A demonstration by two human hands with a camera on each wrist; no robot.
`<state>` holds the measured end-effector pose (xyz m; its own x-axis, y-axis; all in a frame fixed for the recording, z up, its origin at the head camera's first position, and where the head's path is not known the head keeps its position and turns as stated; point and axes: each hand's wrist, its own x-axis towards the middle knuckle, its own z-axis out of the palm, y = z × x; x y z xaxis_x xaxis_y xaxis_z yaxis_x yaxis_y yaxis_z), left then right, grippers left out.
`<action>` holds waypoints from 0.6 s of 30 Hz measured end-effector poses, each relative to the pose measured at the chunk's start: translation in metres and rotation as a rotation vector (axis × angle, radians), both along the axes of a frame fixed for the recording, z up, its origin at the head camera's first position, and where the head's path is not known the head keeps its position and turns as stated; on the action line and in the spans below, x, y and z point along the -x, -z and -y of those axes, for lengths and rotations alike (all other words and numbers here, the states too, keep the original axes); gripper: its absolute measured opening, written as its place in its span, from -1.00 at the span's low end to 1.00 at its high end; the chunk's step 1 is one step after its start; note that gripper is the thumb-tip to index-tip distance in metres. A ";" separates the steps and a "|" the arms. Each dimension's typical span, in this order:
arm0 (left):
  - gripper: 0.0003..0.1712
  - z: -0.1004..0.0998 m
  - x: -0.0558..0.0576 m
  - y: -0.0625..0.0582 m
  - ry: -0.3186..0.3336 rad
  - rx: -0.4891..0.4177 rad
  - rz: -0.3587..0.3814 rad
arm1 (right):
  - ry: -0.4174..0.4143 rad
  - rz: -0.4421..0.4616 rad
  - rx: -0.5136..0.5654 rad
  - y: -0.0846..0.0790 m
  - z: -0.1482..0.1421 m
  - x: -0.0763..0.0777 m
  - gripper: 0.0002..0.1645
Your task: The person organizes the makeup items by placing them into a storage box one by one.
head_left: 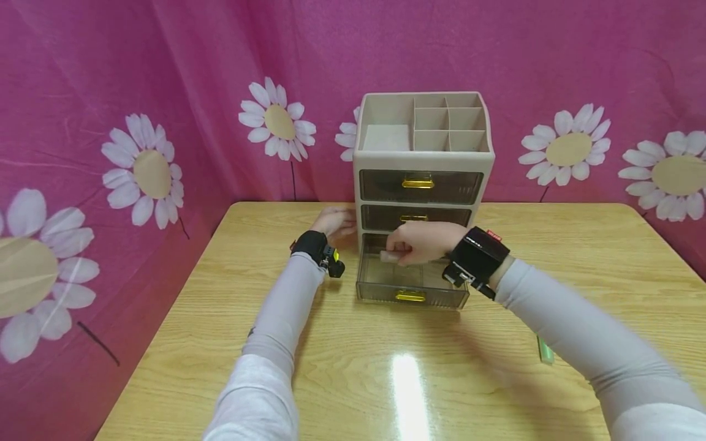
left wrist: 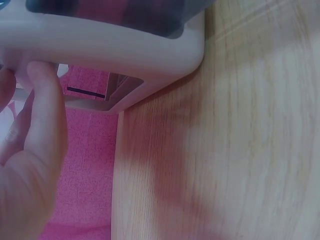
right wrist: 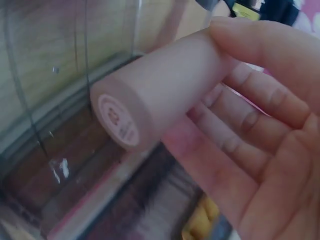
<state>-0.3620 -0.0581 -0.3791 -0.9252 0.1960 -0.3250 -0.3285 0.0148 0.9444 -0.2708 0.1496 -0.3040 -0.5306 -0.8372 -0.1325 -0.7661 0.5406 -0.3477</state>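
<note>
A beige desktop organizer (head_left: 423,160) with smoky drawers stands at the back of the table. Its bottom drawer (head_left: 380,293), see-through with a gold handle, is pulled out. Above that drawer my right hand (head_left: 427,242) holds a pale pink cosmetic tube (right wrist: 165,85) between thumb and fingers. The tube is tilted, with a round label on its end toward the camera; its exact kind does not show. My left hand (head_left: 334,222) touches the organizer's left side, fingers fairly straight against the frame beside a side opening (left wrist: 90,80). Part of that hand is out of view.
Open compartments (head_left: 449,122) top the organizer, and two closed drawers with gold handles (head_left: 417,183) sit above the pulled-out one. A small green item (head_left: 545,351) lies on the wooden table (head_left: 353,367), partly behind my right sleeve. A pink flowered curtain (head_left: 430,43) hangs close behind.
</note>
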 end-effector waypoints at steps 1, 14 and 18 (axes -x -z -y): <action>-0.56 0.000 0.001 0.000 -0.004 -0.004 0.000 | -0.011 -0.002 -0.011 0.004 0.004 0.004 -0.93; -0.58 -0.001 0.003 0.001 -0.026 -0.025 0.002 | -0.125 0.028 -0.116 0.049 0.033 0.043 -0.86; -0.57 0.000 0.003 0.000 -0.020 -0.020 0.010 | -0.113 0.084 -0.148 0.053 0.038 0.046 -0.89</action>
<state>-0.3649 -0.0580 -0.3794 -0.9259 0.1837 -0.3301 -0.3377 -0.0111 0.9412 -0.3171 0.1119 -0.3572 -0.4158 -0.8589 -0.2990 -0.7965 0.5026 -0.3362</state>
